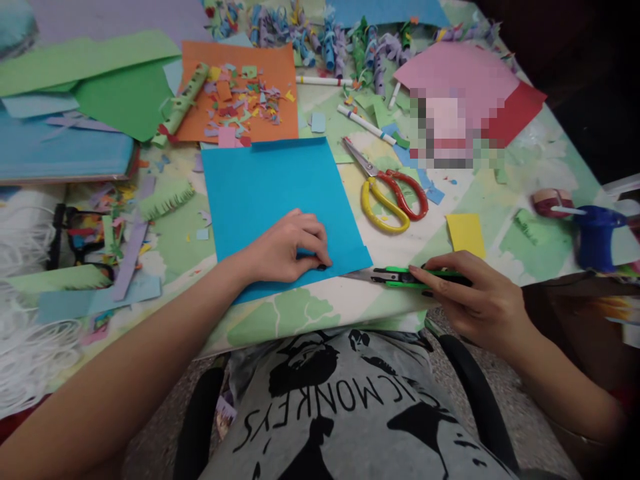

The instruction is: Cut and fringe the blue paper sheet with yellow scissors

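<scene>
Blue paper sheet (273, 193) laid flat on the desk (505, 193), near its front edge. Sheet pinned at its lower right part by the left hand (287, 248), fingers curled down onto it. Green-handled scissors (400, 277) gripped in the closed right hand (475, 300), blades pointed left, tips touching the sheet's lower right corner. Just beyond the sheet's right edge, red-and-yellow scissors (393, 193) lie blades partly apart. Yellow paper scrap (466, 233) near the right hand. Orange sheet (235, 90) strewn with paper bits noted behind the blue one. Two white markers (365, 123) farther back.
</scene>
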{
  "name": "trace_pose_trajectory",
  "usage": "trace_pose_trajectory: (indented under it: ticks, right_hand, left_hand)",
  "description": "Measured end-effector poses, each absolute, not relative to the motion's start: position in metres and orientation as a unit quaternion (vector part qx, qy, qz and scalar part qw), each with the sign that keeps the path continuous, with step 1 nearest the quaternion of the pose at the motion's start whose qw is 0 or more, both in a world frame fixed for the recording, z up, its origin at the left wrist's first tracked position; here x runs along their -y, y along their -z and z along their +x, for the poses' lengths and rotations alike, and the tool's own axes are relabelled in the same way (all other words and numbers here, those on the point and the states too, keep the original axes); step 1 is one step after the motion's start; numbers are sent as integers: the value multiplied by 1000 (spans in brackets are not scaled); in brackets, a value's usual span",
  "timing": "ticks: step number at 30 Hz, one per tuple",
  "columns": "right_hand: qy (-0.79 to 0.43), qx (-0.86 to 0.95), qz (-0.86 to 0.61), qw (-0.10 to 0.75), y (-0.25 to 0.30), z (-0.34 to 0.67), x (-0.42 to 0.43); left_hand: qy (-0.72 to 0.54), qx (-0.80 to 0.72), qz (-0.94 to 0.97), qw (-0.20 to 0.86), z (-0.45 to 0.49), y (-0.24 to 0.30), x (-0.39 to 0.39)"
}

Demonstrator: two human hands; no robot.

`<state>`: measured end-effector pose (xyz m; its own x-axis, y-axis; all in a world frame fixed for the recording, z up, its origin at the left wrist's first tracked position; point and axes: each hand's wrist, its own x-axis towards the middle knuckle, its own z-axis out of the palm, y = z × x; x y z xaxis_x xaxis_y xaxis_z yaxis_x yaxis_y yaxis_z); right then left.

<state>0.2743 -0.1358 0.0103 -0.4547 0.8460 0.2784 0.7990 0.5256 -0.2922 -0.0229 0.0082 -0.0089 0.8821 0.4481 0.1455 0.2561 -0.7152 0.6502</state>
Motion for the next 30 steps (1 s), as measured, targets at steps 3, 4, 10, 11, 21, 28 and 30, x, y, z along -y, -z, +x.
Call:
trace_pose_trajectory:
  ticks: [3,4,10,11,21,28,30]
  right_hand:
    - [-65,850,-484,197,-10,276,136]
    - [-66,850,-484,196,-10,277,136]
    - [-70,853,-477,199,-11,272,134]
    - [-69,854,-475,200,-11,271,134]
    - [-68,855,-475,200,-14,263,134]
    - [-57,858,-475,187,-15,260,133]
    - [-59,857,-476,190,-15,258,133]
  left_hand:
    - [-152,-193,911,330,-22,8,-8]
    - [-154,-192,910,332,-22,7,-7]
    - [-148,-190,910,338,-21,7,-9]
    - [-147,-189,910,338,-21,7,-9]
    - [-147,-183,908,347,-22,6,-9]
    - [-147,-183,906,352,-22,7,-10]
    - [-144,-186,907,349,-22,7,-10]
